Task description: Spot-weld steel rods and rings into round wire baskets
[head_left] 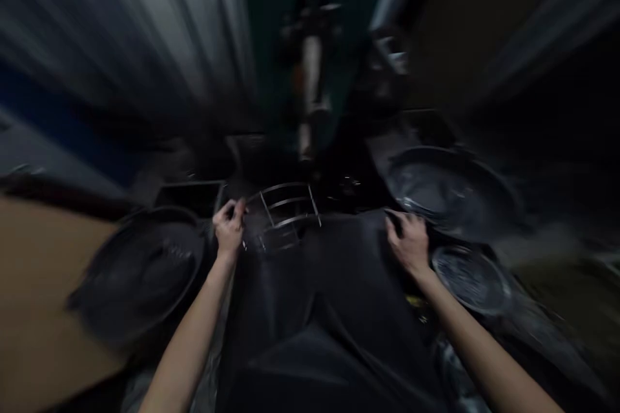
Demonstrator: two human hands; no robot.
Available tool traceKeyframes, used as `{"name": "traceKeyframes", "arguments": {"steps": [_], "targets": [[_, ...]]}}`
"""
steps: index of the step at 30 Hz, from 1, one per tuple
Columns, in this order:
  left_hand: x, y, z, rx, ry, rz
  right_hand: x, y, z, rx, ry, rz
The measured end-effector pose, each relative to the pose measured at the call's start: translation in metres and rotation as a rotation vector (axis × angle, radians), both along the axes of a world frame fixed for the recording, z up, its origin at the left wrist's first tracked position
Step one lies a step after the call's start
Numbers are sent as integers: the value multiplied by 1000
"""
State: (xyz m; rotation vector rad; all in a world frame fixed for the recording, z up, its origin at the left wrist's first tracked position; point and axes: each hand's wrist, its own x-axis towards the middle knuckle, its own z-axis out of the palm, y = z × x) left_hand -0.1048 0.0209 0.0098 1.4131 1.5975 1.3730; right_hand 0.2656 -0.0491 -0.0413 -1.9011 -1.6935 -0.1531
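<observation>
A dark, smooth sheet of cloth (339,271) spreads over my lap, with creases running through its middle. My right hand (409,239) pinches the cloth's far right corner between thumb and fingers. On the other side, my left hand (228,224) is closed, thumb against fingers, near the cloth's far left edge; blur and darkness hide what it grips. Between the hands, just past the cloth's far edge, stands a curved metal wire rack (290,203). Its left end comes close to my left hand.
A large dark basin (145,264) sits on the left, beside a tan surface (43,297). To the right are another wide basin (450,187) and a smaller round bowl (469,277). Farther ahead, a blurred upright object (312,71) stands near grey panels (145,26).
</observation>
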Motion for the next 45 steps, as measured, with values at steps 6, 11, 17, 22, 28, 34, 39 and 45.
{"name": "traceKeyframes", "arguments": {"steps": [6, 11, 17, 22, 28, 34, 39, 45], "targets": [[91, -4, -50, -133, 151, -321, 132, 23, 0, -442, -8, -436], [89, -9, -45, -152, 219, -436, 180, 73, -16, -886, 107, -303], [63, -19, -28, -54, 245, -211, 191, 78, -29, -921, 123, -216], [84, -20, 13, 167, 279, -206, 198, 66, -5, -775, 129, -280], [184, -29, 61, 240, 185, -769, 150, 67, 126, -71, 891, -214], [231, -46, 61, 167, 73, -1127, 27, 51, 236, 20, 1818, 164], [191, -59, 33, -152, -162, -982, -28, 70, 239, 15, 2039, 91], [149, -44, 37, -341, -218, -807, -83, 61, 139, -299, 1220, 194]]}}
